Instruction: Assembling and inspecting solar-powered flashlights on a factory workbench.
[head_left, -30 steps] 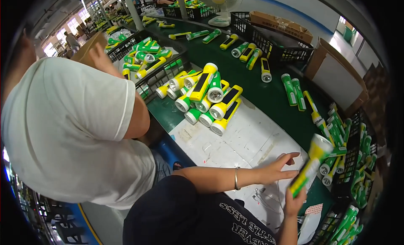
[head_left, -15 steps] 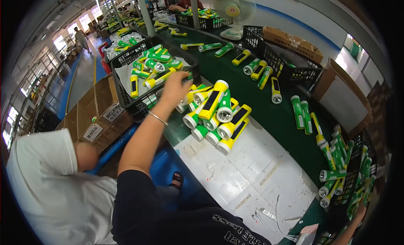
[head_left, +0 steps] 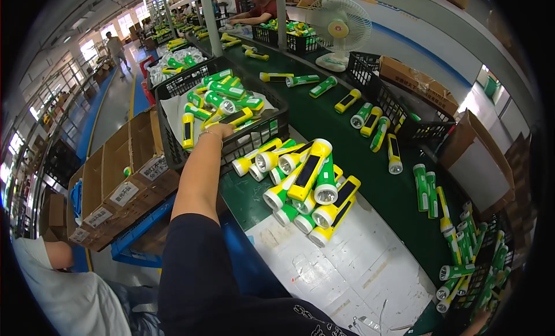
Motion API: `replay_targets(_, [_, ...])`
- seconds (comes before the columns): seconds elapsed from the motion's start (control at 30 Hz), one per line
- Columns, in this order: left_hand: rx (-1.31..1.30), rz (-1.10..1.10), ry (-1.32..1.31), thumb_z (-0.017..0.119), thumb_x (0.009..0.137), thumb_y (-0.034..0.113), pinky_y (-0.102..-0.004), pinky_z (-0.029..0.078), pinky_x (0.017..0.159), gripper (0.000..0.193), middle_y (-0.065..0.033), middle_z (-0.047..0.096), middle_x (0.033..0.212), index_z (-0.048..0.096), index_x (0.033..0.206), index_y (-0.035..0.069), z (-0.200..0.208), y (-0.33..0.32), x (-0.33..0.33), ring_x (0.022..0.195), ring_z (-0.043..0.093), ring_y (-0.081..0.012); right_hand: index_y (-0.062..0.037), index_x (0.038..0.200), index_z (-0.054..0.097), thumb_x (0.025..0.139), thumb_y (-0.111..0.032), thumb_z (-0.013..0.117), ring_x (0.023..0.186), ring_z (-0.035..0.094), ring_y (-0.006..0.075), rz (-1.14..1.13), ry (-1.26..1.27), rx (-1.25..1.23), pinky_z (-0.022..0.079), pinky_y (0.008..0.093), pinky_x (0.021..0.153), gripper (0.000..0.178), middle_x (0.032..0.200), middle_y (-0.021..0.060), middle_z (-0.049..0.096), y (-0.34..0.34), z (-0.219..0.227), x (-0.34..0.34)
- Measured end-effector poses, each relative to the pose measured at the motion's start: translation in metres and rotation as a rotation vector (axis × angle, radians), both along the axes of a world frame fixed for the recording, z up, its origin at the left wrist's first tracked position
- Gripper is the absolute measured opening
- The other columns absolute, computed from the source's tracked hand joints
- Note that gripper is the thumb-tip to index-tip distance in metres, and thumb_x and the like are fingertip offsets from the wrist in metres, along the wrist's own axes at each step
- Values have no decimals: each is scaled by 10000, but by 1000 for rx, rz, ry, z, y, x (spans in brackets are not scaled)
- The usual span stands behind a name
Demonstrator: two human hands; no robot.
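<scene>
My left hand (head_left: 217, 130) is at the near rim of a black plastic crate (head_left: 254, 138), with its fingers hidden beyond the rim. Inside, yellow and green flashlights (head_left: 226, 90) lie heaped on a pale liner. Beside the crate, a stack of flashlights (head_left: 306, 177) with white heads rests partly on a white work board (head_left: 324, 266) and partly on the green surface. Of my right hand (head_left: 478, 323), only a blurred bit shows at the dark lower right, near another crate of flashlights (head_left: 491, 278); its fingers cannot be made out.
Scattered flashlights (head_left: 370, 121) lie along the green belt (head_left: 324, 113). Beyond it stand a fan (head_left: 338, 28), a black crate with cardboard (head_left: 404, 113) and an upright carton (head_left: 480, 162). Cardboard boxes (head_left: 124, 191) and a person in a pale shirt (head_left: 63, 290) are at left. Another person works far back.
My left hand has moved from above the crate's near corner down to its rim. The view has shifted, and the person in the pale shirt now appears farther toward the lower left.
</scene>
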State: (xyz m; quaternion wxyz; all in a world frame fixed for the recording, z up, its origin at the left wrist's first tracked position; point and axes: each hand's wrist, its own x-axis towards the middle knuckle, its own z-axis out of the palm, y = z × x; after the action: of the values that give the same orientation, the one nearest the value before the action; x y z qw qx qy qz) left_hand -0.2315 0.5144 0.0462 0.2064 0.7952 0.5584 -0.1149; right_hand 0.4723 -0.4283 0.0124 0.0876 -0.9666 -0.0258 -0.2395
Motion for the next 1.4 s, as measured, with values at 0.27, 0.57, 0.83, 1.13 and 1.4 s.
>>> replay_targets(0.27, [-233,433,-379,527,770,370,-334,415,705,471,-67,554,1106,532,1133,70,-17,22,9,886,531,-171,-39,1316,320,911,-456,380,1151,381,286,-307,101,-133,383,379,910,584,1266,136,387,-13,2,-20])
replay_targets(0.57, [-235,236,96,683,688,292,-376,459,743,309,-73,643,922,652,928,100,-20,25,-22,836,589,-204,-85,1309,368,937,-395,376,711,557,258,-96,-60,-18,436,369,637,484,868,123,578,20,-5,-41])
replay_targets(0.83, [-320,450,145,753,607,386,-354,490,653,368,-68,657,849,679,826,100,35,-42,-42,689,614,-189,-66,1300,380,934,-391,389,896,556,284,102,-8,196,440,377,732,490,1071,138,558,108,-3,-102])
replay_targets(1.13, [-567,701,-317,690,668,395,-327,457,520,297,-75,622,698,645,747,112,3,-46,-67,536,550,-183,-30,1244,419,940,-312,429,622,417,166,394,-35,283,350,330,577,415,755,57,483,146,8,-139])
replay_targets(1.4, [-341,390,-1370,504,856,452,-285,472,644,409,-116,631,899,534,1029,82,60,-86,-93,763,610,-164,28,1153,476,899,-163,504,915,513,161,732,124,640,398,272,796,319,1021,87,545,219,30,-193])
